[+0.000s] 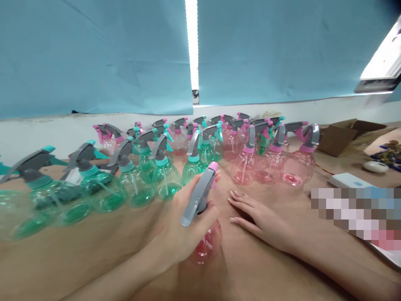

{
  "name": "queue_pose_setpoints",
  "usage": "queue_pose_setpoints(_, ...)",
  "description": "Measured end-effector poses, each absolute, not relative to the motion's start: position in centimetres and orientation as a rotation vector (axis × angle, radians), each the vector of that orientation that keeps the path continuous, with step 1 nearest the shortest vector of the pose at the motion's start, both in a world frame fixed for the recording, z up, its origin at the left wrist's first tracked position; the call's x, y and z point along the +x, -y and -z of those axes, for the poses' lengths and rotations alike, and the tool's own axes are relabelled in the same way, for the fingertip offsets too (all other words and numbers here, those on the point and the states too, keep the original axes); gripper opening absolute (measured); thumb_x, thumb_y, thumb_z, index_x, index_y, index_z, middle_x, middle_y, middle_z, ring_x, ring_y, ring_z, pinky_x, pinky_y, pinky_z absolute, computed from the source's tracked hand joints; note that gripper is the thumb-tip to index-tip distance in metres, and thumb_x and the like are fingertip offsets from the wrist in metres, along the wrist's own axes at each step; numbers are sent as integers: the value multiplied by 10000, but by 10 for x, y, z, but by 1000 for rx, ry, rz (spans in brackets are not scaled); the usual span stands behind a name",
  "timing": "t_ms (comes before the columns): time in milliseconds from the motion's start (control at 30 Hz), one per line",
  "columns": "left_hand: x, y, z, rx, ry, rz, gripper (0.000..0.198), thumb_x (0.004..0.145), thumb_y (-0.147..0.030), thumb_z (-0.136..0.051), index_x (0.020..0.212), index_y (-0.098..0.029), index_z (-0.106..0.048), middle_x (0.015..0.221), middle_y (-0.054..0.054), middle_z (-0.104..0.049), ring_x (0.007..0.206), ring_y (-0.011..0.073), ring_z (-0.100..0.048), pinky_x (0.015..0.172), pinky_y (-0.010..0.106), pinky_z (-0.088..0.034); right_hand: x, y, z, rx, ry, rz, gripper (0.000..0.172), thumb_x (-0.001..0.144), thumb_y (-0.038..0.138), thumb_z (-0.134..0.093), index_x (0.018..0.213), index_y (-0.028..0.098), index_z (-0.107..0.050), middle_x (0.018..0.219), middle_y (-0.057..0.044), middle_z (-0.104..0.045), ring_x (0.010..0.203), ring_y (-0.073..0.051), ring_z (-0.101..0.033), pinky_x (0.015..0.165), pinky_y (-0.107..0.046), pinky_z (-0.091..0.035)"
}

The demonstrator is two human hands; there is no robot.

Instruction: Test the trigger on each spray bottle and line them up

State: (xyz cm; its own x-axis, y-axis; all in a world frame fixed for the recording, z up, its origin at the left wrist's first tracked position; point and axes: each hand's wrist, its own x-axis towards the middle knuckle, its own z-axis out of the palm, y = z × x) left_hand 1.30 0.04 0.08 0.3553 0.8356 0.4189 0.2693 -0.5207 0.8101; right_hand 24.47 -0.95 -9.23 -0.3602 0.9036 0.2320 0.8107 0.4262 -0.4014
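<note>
My left hand (188,221) is wrapped round the neck of a pink spray bottle (203,248), just under its grey trigger head with a pink nozzle. Part of the bottle is hidden behind my fingers and thumb. My right hand (257,215) rests on the brown tabletop (250,271) to the right of that bottle, fingers stretched out and holding nothing. Beyond my hands stand clear green spray bottles (136,188) on the left and clear pink spray bottles (244,167) on the right, all with grey trigger heads.
More green and pink bottles stand mixed at the back, near a white wall under blue curtains (94,54). On the right are an open cardboard box (341,136), a white computer mouse (375,167), a white-and-blue box (351,182) and a blurred-out patch.
</note>
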Motion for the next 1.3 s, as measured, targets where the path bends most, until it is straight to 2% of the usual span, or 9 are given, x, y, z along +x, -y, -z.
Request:
queue_pose_setpoints(267, 13, 2, -8, 1947, -940, -1072, 333, 788, -118, -522, 1084, -266, -557, 706, -58, -500, 581, 113, -461, 550, 235, -395, 246, 10, 92, -1426, 2254, -312, 567, 958, 525, -460, 1410, 186, -496, 1495, -108, -419, 1391, -284, -373, 1148, -510, -312)
queue_pose_setpoints(400, 15, 2, -12, 1921, -898, -1066, 245, 766, -124, -501, 976, -245, -534, 668, -64, -444, 537, 103, -401, 514, 231, -347, 246, 10, 93, -1422, 2233, -320, 542, 952, 515, -484, 1406, 220, -504, 1487, -98, -437, 1385, -290, -382, 1144, -515, -318)
queue_pose_setpoints(533, 15, 1, -17, 1922, -885, -1051, 209, 710, -104, -487, 873, -232, -518, 655, -66, -399, 516, 93, -340, 494, 233, -298, 246, 10, 92, -1432, 2262, -310, 559, 959, 521, -462, 1402, 184, -506, 1488, -109, -433, 1390, -281, -377, 1149, -506, -313)
queue_pose_setpoints(667, 14, 1, -21, 1925, -876, -1057, 144, 689, -109, -498, 789, -210, -513, 734, -39, -496, 563, 100, -409, 523, 242, -336, 246, 10, 92, -1449, 2281, -304, 575, 965, 532, -437, 1398, 161, -507, 1493, -113, -422, 1391, -280, -376, 1152, -508, -308)
queue_pose_setpoints(767, 14, 0, -22, 1907, -866, -1040, 117, 693, -114, -510, 764, -207, -506, 721, -42, -503, 588, 106, -440, 544, 245, -350, 246, 10, 92, -1438, 2273, -304, 564, 963, 522, -450, 1392, 161, -515, 1489, -117, -429, 1388, -282, -382, 1151, -511, -308)
queue_pose_setpoints(933, 14, -1, -22, 1917, -890, -1049, 146, 696, -116, -510, 801, -217, -511, 676, -56, -456, 554, 106, -399, 534, 252, -327, 246, 10, 93, -1408, 2237, -310, 531, 951, 506, -490, 1393, 213, -518, 1480, -101, -448, 1381, -287, -393, 1144, -518, -319)
queue_pose_setpoints(1100, 14, -1, -15, 1937, -946, -1044, 257, 755, -121, -510, 981, -240, -539, 674, -61, -416, 566, 114, -377, 539, 247, -329, 246, 10, 93, -1413, 2249, -299, 545, 952, 510, -483, 1394, 192, -518, 1481, -110, -446, 1381, -289, -393, 1144, -516, -319)
queue_pose_setpoints(1200, 14, 0, -11, 1937, -933, -1056, 228, 764, -106, -503, 948, -235, -543, 700, -57, -435, 566, 104, -366, 545, 238, -349, 246, 10, 93, -1399, 2239, -299, 534, 949, 509, -491, 1395, 217, -517, 1483, -98, -446, 1377, -290, -400, 1143, -518, -321)
queue_pose_setpoints(1300, 13, 0, -8, 1927, -937, -1076, 221, 774, -105, -510, 943, -235, -569, 715, -48, -466, 600, 114, -428, 562, 237, -379, 246, 10, 93, -1409, 2242, -312, 541, 949, 518, -486, 1393, 211, -519, 1482, -101, -447, 1375, -290, -402, 1142, -516, -325)
